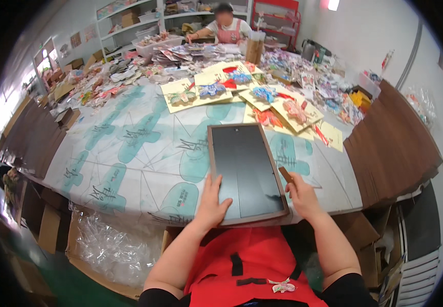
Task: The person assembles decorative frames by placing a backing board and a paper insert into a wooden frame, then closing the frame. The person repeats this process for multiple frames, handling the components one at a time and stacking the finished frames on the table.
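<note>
A rectangular picture frame (247, 174) with a thin brown border and a dark glossy panel lies lengthwise before me at the table's near edge. My left hand (212, 203) rests on its lower left side, fingers stretched along the border and thumb spread over the panel. Just off the frame's right side, my right hand (301, 194) pinches a small flat brown strip (285, 174), which points up and to the left. What the strip is made of, I cannot tell.
Cream cards (212, 90) with colourful tasselled ornaments lie beyond the frame. Tall stacks of brown boards (393, 148) stand at the right. A box of clear plastic wrap (111, 245) sits below the table's front left. Across the table, a person (226, 30) works among piles of small packets.
</note>
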`<state>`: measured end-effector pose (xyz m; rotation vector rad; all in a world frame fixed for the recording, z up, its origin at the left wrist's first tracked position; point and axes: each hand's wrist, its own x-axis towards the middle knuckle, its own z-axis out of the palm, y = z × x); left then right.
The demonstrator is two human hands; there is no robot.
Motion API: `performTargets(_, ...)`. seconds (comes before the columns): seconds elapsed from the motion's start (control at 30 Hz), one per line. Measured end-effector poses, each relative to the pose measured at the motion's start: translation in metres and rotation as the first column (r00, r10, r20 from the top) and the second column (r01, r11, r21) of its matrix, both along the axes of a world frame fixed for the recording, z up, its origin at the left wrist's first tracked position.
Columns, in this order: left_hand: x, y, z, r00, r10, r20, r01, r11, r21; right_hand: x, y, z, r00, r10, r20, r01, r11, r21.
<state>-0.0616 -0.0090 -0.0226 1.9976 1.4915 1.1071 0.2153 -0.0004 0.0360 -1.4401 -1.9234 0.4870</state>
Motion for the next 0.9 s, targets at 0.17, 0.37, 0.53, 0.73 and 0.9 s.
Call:
performTargets(0.17,0.022,-0.006,0.036,0.961,-0.138,-0.239,0.181,0.968,0.171,0.015,-0.026,0.013,0.995,0.095,0.037,-0.088,0.982,-0.17)
performTargets(0.37,0.055,-0.018,0.028,0.913,-0.304,-0.271,0.352,0.923,0.152,0.003,-0.032,0.014,0.9,0.222,0.375,-0.181,0.973,-0.144)
performTargets(0.53,0.059,-0.02,0.036,0.895,-0.243,-0.373,0.3,0.948,0.103,0.003,-0.025,0.016,0.833,0.253,0.492,-0.168,0.963,-0.211)
performTargets(0.73,0.057,-0.023,0.034,0.887,-0.247,-0.39,0.299,0.951,0.077,0.003,-0.014,0.02,0.837,0.31,0.452,-0.162,0.928,-0.336)
performTargets(0.9,0.057,-0.021,0.031,0.897,-0.249,-0.364,0.302,0.949,0.095,-0.004,0.0,0.028,0.776,0.369,0.511,-0.111,0.879,-0.464)
